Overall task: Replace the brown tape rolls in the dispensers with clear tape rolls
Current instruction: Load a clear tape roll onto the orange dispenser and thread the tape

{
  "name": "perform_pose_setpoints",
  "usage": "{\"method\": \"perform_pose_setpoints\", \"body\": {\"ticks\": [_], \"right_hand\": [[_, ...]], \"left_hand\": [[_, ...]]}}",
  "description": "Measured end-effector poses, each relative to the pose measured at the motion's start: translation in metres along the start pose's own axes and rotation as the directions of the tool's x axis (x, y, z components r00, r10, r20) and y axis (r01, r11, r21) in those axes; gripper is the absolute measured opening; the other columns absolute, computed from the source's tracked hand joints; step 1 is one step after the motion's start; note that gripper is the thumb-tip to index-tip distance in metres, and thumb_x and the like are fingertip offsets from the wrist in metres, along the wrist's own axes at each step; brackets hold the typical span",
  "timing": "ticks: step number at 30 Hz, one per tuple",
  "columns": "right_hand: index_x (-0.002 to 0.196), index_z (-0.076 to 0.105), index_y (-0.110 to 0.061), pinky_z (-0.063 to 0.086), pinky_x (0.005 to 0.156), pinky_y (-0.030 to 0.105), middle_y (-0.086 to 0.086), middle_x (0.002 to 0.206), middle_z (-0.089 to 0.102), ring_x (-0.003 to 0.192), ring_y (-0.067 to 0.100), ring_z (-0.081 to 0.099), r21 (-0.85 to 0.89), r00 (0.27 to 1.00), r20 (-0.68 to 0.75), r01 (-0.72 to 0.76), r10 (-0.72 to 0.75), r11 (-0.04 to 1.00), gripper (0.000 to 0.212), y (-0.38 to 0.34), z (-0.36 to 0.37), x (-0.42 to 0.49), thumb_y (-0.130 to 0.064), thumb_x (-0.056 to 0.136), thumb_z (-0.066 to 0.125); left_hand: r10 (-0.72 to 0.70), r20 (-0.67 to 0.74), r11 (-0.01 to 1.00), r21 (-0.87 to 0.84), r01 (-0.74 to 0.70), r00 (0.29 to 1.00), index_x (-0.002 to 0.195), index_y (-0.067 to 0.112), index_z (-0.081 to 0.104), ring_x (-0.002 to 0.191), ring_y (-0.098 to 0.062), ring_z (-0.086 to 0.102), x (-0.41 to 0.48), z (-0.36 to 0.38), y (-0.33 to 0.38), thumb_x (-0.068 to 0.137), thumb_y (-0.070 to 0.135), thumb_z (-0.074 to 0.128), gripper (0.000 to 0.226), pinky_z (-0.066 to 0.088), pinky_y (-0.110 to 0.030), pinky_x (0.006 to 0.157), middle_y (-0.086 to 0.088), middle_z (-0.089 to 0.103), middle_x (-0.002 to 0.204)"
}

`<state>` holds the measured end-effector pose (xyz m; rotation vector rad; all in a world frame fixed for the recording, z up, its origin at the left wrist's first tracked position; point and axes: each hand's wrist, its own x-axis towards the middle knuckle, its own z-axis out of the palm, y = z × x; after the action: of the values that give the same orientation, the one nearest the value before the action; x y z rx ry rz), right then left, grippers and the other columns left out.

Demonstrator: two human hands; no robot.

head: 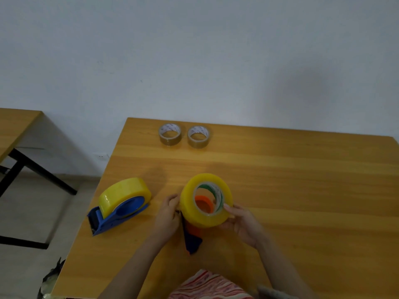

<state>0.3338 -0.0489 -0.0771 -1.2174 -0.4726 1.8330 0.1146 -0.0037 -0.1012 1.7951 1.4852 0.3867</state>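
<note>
1. The right hand [241, 223] is gripping the clear roll [187, 201] by its right rim, fingers curled around it.
2. The left hand [169, 214] is clasping the roll's left side.
3. The roll is sitting over the orange dispenser [204, 205], just above the bench [302, 180].
4. 2 brown rolls [170, 134] are lying near the far edge.

This is looking like a plain office or workroom. A wood-topped table [280, 190] is standing against a bare white wall [194, 50], a matching second table [15, 124] is resting on black metal legs [43, 171], and a socket [101, 156] is sitting low above the pale floor [38, 214].
</note>
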Motion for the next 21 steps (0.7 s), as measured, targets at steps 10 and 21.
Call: {"method": "perform_pose_setpoints", "body": {"ticks": [10,21], "right_hand": [[0.116,0.062,-0.003,0.058,0.06,0.027,0.007,0.095,0.068,0.075,0.018,0.069,-0.032,1.0,-0.016,-0.024,0.023,0.999,0.044,-0.009,0.006,0.005,-0.023,0.077,0.064],[0.114,0.063,-0.01,0.059,0.069,0.034,0.007,0.102,0.071,0.087,0.024,0.068,-0.149,0.998,-0.029,-0.065,0.062,0.987,0.027,-0.003,0.009,0.009,-0.015,0.088,0.061]], "left_hand": [[0.152,0.146,0.946,0.265,-0.187,0.978,0.142,0.023,0.03,0.135,-0.027,0.032,0.012,-0.005,-0.01,0.088,0.004,0.047,0.06,0.041,-0.042,0.104,-0.005,0.025,0.151],[-0.099,-0.05,0.995,-0.032,0.098,0.994,0.128,0.012,0.052,0.12,-0.025,0.052,0.004,-0.016,0.003,0.096,0.012,0.035,0.037,0.044,-0.037,0.099,-0.007,0.053,0.134]]}}
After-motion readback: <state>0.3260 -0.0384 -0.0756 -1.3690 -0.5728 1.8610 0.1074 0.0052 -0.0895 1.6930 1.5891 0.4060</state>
